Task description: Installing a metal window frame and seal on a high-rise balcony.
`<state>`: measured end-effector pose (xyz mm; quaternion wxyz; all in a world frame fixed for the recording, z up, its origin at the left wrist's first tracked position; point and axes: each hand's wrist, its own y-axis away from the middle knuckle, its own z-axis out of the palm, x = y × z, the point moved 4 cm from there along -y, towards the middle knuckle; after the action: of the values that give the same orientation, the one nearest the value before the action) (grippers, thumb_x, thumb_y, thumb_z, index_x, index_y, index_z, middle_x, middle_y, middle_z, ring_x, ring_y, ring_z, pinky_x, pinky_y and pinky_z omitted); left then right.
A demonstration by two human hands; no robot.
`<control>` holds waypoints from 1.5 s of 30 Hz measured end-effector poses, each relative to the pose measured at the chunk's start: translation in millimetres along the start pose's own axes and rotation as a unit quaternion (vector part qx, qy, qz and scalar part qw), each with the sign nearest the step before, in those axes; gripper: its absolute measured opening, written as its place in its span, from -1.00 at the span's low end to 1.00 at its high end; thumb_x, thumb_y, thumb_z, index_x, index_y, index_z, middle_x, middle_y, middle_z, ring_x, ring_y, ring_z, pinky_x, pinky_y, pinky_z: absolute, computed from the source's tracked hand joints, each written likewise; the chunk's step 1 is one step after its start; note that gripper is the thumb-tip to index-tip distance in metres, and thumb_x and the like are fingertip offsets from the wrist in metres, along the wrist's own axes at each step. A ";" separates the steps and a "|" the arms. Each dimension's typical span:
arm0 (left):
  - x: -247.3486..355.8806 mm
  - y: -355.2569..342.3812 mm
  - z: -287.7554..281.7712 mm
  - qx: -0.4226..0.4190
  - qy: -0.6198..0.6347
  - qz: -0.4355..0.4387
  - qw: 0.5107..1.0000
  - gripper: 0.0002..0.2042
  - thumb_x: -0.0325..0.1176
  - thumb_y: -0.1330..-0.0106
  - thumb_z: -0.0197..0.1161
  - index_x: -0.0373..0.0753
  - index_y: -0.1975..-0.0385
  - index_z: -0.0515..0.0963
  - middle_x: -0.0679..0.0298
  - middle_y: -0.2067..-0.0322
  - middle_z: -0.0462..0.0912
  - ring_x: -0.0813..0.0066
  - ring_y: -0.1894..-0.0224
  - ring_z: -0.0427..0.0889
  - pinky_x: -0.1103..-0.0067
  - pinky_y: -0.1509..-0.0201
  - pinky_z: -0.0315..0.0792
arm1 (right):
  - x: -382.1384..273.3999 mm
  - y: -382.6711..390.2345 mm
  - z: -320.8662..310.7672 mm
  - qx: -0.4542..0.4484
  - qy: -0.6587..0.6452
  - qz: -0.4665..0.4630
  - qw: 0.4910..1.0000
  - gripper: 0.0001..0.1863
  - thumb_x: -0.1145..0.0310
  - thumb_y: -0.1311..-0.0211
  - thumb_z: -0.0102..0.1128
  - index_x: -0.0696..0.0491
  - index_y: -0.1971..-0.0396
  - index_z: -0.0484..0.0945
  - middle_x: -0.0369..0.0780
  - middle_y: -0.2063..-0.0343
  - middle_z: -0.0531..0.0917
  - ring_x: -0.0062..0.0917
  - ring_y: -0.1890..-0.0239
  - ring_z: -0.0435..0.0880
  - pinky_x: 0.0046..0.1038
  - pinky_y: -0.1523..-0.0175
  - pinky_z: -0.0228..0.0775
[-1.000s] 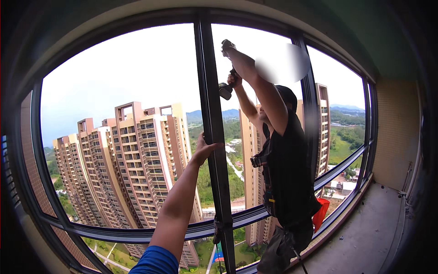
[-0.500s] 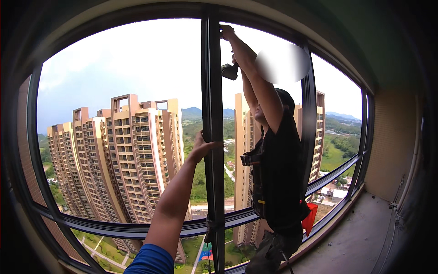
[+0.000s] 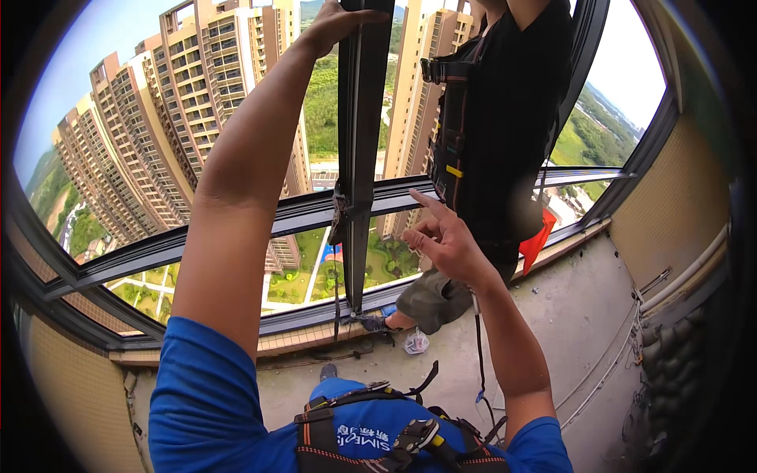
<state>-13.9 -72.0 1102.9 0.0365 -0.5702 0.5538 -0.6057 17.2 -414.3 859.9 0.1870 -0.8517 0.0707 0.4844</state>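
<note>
My left hand is raised to the dark metal window post and closed round it, with the thumb across its inner face; its upper part runs to the picture's top edge. In front of my chest is my right hand, with nothing seen in it. Its index finger stretches toward the window and the other fingers curl loosely apart. A cord or strap is tied at the post where it meets the horizontal frame rail. Blue sleeves and a black harness show on me.
A co-worker in black with a harness stands at the window, a red cloth behind the hip. Near that foot lies a crumpled plastic bag. Cords and a pipe lie along the right wall. Beyond the frame is a high drop.
The view has tilted down, so the post and co-worker sit higher in it. My right hand has come into view. The left hand stays on the post.
</note>
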 end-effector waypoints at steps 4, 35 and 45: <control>6.6 4.1 1.1 0.019 0.081 -0.014 0.996 -0.15 -0.21 -0.14 0.59 -0.42 -0.36 0.25 -0.02 -0.13 0.57 0.22 -0.24 0.56 0.34 -0.33 0.48 | 0.0 -75.6 6.3 0.062 -0.020 -0.078 0.995 -0.30 0.12 -0.41 0.34 0.19 -0.39 0.35 -0.08 0.17 0.77 -0.51 0.13 0.73 -0.44 -0.01 0.55; 16.6 15.1 -12.0 -0.107 0.061 0.010 0.992 -0.12 -0.04 -0.13 0.56 -0.33 -0.40 0.31 -0.03 -0.26 0.51 0.19 -0.33 0.47 0.37 -0.44 0.33 | 182.8 101.7 82.1 0.048 -0.072 0.220 0.972 -0.38 0.26 -0.42 0.32 0.28 -0.33 0.39 -0.12 0.14 0.76 -0.54 0.13 0.70 -0.43 -0.02 0.54; 11.0 4.2 2.3 0.027 0.040 -0.027 0.998 0.05 0.01 -0.09 0.59 -0.31 -0.49 0.10 -0.09 -0.28 0.48 0.18 -0.34 0.47 0.31 -0.51 0.25 | 467.5 690.8 177.1 0.124 -0.109 0.750 0.641 -0.44 0.17 -0.43 0.22 0.30 -0.23 0.48 0.05 0.01 0.72 -0.26 0.28 0.77 -0.22 0.22 0.61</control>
<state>-18.5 -82.4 1106.4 0.0135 -0.5593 0.5228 -0.6431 -89.2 -952.9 207.4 -0.1303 -0.4168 0.7237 0.5344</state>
